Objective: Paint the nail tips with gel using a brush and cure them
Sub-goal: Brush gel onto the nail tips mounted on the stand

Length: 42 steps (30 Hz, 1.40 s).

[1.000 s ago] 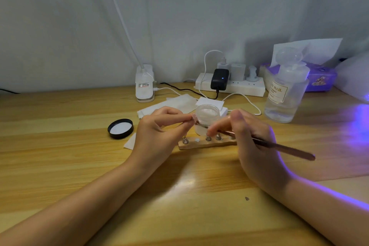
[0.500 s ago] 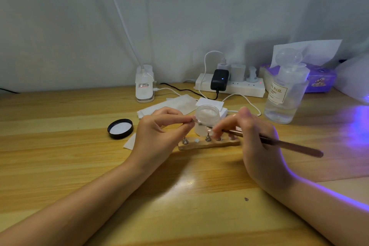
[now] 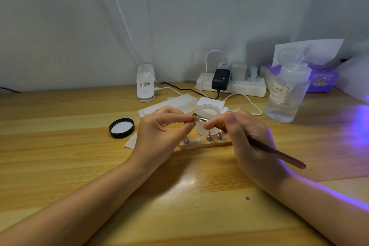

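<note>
Pinching one nail tip (image 3: 194, 116) between thumb and forefinger, the left hand (image 3: 159, 136) lifts it above the wooden holder (image 3: 203, 144), probably to steady it for painting. The right hand (image 3: 247, 136) grasps the single brush (image 3: 277, 153) pencil-fashion, bristles meeting the tip. Three metal stands and one vacant spot show on the holder. One open gel jar (image 3: 207, 120) sits just behind, its black lid (image 3: 121, 127) set aside.

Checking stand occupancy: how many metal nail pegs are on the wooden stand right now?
3 visible on the wooden stand: the left peg, then, past a bare white dot, the middle peg and the right peg. The right hand covers the stand's right end, so more may be hidden.
</note>
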### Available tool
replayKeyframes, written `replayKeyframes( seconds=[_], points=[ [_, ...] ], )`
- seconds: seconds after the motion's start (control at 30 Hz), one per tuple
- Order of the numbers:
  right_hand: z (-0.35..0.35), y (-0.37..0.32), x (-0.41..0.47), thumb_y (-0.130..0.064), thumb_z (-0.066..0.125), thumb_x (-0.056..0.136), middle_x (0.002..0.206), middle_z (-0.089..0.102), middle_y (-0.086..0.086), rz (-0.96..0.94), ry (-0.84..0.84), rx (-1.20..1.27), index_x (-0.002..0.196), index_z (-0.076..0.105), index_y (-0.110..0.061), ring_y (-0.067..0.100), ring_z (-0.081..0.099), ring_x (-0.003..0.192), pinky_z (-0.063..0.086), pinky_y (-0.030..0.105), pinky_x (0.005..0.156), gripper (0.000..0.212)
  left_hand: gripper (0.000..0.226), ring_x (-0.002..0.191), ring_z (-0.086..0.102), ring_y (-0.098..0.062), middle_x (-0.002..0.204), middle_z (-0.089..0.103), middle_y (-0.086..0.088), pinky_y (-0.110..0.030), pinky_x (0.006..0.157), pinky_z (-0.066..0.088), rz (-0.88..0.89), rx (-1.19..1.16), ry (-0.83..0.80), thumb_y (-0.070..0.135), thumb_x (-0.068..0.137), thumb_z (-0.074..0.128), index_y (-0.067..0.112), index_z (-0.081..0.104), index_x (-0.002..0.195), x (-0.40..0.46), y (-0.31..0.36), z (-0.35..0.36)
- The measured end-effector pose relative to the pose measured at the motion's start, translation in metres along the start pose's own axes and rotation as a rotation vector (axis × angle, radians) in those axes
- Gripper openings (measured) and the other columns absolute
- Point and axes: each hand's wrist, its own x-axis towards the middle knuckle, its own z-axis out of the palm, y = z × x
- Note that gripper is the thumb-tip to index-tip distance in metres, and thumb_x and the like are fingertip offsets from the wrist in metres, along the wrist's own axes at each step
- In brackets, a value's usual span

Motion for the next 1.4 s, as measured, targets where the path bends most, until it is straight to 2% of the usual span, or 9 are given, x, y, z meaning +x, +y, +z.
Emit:
replayKeyframes(
  seconds=[0.17,0.37,0.5,0.6,0.8,1.0,1.2,1.3,1.4],
  points=[
    [-0.0027,0.0028,-0.0013,-0.038,0.029,0.092,0.065,0.066,0.004,0.104,0.067,0.137,0.069,0.066,-0.014,0.018,0.063,0.071,0.047,0.042,0.073,0.05,0.015,0.075,0.06,-0.004,0.079,0.066,0.0,-0.014,0.063,0.047,0.002,0.007,0.001,0.007,0.073,0.072,0.015,0.074,0.085,-0.0001,0.0006,0.0],
    [0.0002,-0.001,0.0002,-0.032,0.031,0.092,0.078,0.064,-0.011,-0.006,0.009,-0.008,0.082,0.066,-0.025,0.017,0.061,0.079,0.047,0.048,0.072,0.037,0.018,0.076,0.059,-0.003,0.077,0.065,0.007,-0.013,0.064,0.046,0.009,0.031,0.007,0.008,0.073,0.072,0.023,0.072,0.082,0.0001,-0.0001,-0.0004],
    [-0.0019,0.0034,-0.0006,-0.039,0.03,0.091,0.068,0.067,0.001,0.118,0.051,0.115,0.07,0.067,-0.016,0.013,0.063,0.073,0.047,0.032,0.073,0.049,0.015,0.077,0.059,-0.004,0.08,0.066,0.003,-0.013,0.066,0.047,0.01,0.037,-0.009,0.009,0.073,0.072,0.016,0.073,0.086,-0.0003,0.0002,-0.0009],
    [-0.0023,0.0026,-0.0019,-0.038,0.029,0.091,0.067,0.067,0.002,0.121,0.076,0.16,0.07,0.067,-0.016,0.009,0.063,0.071,0.042,0.018,0.069,0.048,0.015,0.078,0.059,-0.004,0.081,0.066,0.001,-0.012,0.066,0.047,0.017,0.041,-0.016,0.008,0.074,0.071,0.014,0.073,0.088,-0.0002,0.001,-0.001],
    [-0.0009,0.0017,-0.0006,-0.037,0.03,0.091,0.078,0.067,-0.006,0.066,0.015,0.067,0.079,0.068,-0.022,0.018,0.062,0.081,0.046,0.046,0.076,0.043,0.017,0.077,0.059,-0.003,0.081,0.066,0.003,-0.013,0.068,0.047,0.02,0.024,-0.02,0.012,0.071,0.071,0.018,0.072,0.087,0.0,0.0016,-0.0005],
    [-0.0033,0.001,-0.0028,-0.035,0.027,0.092,0.064,0.066,0.004,0.091,0.065,0.16,0.068,0.066,-0.014,0.01,0.061,0.068,0.043,0.018,0.068,0.051,0.016,0.078,0.061,-0.007,0.081,0.067,0.0,-0.017,0.07,0.048,0.025,0.026,-0.008,0.009,0.071,0.072,0.012,0.073,0.087,0.0006,-0.0001,0.0004],
    [-0.0012,-0.0006,-0.0012,-0.037,0.03,0.091,0.08,0.068,-0.002,0.079,0.011,0.082,0.081,0.068,-0.02,0.017,0.062,0.083,0.046,0.047,0.078,0.043,0.019,0.081,0.062,-0.009,0.082,0.068,0.001,-0.019,0.073,0.049,0.035,0.037,-0.017,0.01,0.07,0.071,0.015,0.072,0.089,0.001,0.0002,0.0002],
    [-0.0015,0.0004,-0.0015,-0.037,0.03,0.091,0.071,0.068,0.002,0.095,0.027,0.128,0.072,0.069,-0.014,0.019,0.063,0.076,0.046,0.043,0.076,0.049,0.021,0.082,0.062,-0.009,0.082,0.068,0.002,-0.02,0.074,0.05,0.032,0.029,-0.015,0.014,0.068,0.07,0.015,0.072,0.09,0.0011,0.0001,0.0005],
    [-0.0023,0.0008,-0.0025,-0.037,0.028,0.091,0.066,0.067,0.003,0.11,0.059,0.174,0.067,0.068,-0.015,0.014,0.062,0.071,0.046,0.025,0.071,0.051,0.021,0.081,0.062,-0.008,0.082,0.069,0.002,-0.019,0.073,0.049,0.036,0.021,-0.013,0.018,0.068,0.069,0.015,0.072,0.088,0.0011,0.0005,0.0004]
  ],
)
